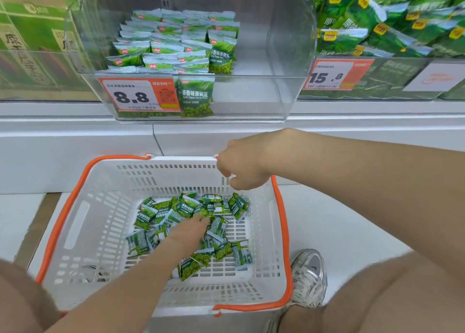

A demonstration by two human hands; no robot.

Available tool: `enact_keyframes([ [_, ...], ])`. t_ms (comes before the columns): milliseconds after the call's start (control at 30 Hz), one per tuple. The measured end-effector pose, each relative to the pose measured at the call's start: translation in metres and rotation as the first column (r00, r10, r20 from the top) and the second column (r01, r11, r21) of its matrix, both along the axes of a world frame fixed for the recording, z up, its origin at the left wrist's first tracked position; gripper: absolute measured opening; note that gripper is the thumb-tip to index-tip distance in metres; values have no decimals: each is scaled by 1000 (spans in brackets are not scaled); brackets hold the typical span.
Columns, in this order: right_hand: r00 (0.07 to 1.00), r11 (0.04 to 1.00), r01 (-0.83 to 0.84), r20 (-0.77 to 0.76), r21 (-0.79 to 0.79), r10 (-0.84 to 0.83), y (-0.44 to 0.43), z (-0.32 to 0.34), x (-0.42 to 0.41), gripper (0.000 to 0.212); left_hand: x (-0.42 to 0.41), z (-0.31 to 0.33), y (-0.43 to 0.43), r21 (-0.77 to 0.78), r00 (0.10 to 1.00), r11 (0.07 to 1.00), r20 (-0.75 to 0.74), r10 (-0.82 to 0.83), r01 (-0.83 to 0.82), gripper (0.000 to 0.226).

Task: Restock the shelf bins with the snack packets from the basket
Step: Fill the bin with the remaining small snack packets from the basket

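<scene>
A white basket with orange handles sits on the floor below the shelf. Several small green snack packets lie scattered on its bottom. My left hand reaches down into the pile, its fingers among the packets; whether it holds one is hidden. My right hand hovers over the basket's far right rim with fingers curled and nothing visible in it. Above, a clear shelf bin holds stacked green packets on its left side, with a price tag reading 8.8.
A second bin to the right is piled with larger green bags, tagged 15.8. A cardboard box stands on the shelf at left. My knees and a silver shoe flank the basket on the white floor.
</scene>
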State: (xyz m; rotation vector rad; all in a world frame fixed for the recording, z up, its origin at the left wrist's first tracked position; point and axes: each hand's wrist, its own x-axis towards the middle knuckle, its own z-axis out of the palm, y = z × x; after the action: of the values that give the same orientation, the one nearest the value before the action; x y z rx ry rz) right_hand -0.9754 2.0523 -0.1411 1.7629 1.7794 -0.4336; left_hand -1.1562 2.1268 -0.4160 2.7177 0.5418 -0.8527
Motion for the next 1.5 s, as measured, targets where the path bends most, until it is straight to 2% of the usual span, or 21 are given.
enact_keyframes([
  [100, 1000, 999, 7, 19, -32, -7, -3, -1, 2, 37, 5, 10, 5, -170, 964, 968, 164, 211, -184, 11],
  [167, 999, 999, 26, 22, -32, -25, -2, 1, 3, 38, 11, 26, 9, -308, 887, 902, 256, 385, -302, 4],
  [200, 999, 999, 34, 19, -25, -33, -2, 3, 4, 38, 15, 39, 10, -381, 846, 864, 288, 449, -328, 7],
  [300, 999, 999, 32, 11, -2, -32, -3, 12, 8, 36, 31, 90, 15, -577, 735, 760, 369, 568, -297, 15],
  [400, 997, 996, 83, -14, 25, -82, -4, 19, 15, 38, 46, 150, 19, -747, 639, 621, 361, 679, -237, 6],
  [467, 989, 990, 141, -54, 17, -140, -4, 21, 22, 52, 51, 186, 22, -799, 596, 569, 364, 716, -195, 15],
  [533, 947, 967, 254, -203, -5, -250, -6, 24, 29, 61, 52, 216, 23, -814, 587, 563, 390, 710, -140, 15],
  [667, 756, 895, 445, -519, -40, -399, -12, 38, 36, 37, 46, 250, 22, -802, 562, 592, 455, 691, -77, 15],
  [733, 668, 862, 504, -609, -54, -429, -15, 44, 33, 28, 43, 260, 24, -784, 554, 618, 491, 672, -54, 15],
  [800, 602, 838, 542, -665, -67, -443, -16, 51, 28, 28, 40, 269, 26, -754, 540, 657, 540, 646, -32, 17],
  [900, 599, 824, 566, -680, -16, -424, -17, 64, 22, 34, 38, 285, 23, -678, 470, 734, 638, 610, -33, 15],
  [967, 580, 820, 572, -718, 24, -384, -16, 76, 20, 37, 40, 297, 18, -578, 335, 814, 758, 560, -54, 13],
  [1033, 526, 798, 599, -782, 61, -335, -14, 94, 22, 35, 42, 311, 13, -470, 106, 875, 870, 482, -118, 11],
  [1100, 450, 753, 649, -853, 111, -263, -12, 114, 26, 22, 44, 324, 14, -371, -136, 901, 927, 348, -225, 10],
  [1133, 410, 714, 686, -885, 141, -219, -11, 122, 28, 16, 44, 331, 17, -332, -214, 902, 936, 278, -276, 9],
  [1167, 380, 654, 735, -908, 179, -179, -8, 129, 31, 14, 44, 336, 21, -295, -251, 902, 943, 220, -316, 8],
  [1200, 369, 569, 790, -918, 229, -143, -3, 130, 36, 18, 45, 338, 27, -257, -246, 903, 953, 178, -343, 8],
  [1267, 405, 367, 859, -912, 356, -63, 11, 127, 48, 24, 48, 340, 38, -197, -148, 908, 977, 151, -370, 6],
  [1333, 550, 235, 822, -830, 519, -94, 27, 116, 62, 24, 55, 342, 49, -175, -38, 909, 984, 173, -378, 5],
  [1400, 629, 236, 777, -736, 583, -251, 40, 106, 73, 32, 64, 344, 58, -170, 60, 903, 976, 210, -394, 9],
  [1500, 625, 341, 781, -653, 524, -427, 55, 95, 86, 26, 72, 347, 71, -133, 246, 899, 936, 252, -418, 15],
])
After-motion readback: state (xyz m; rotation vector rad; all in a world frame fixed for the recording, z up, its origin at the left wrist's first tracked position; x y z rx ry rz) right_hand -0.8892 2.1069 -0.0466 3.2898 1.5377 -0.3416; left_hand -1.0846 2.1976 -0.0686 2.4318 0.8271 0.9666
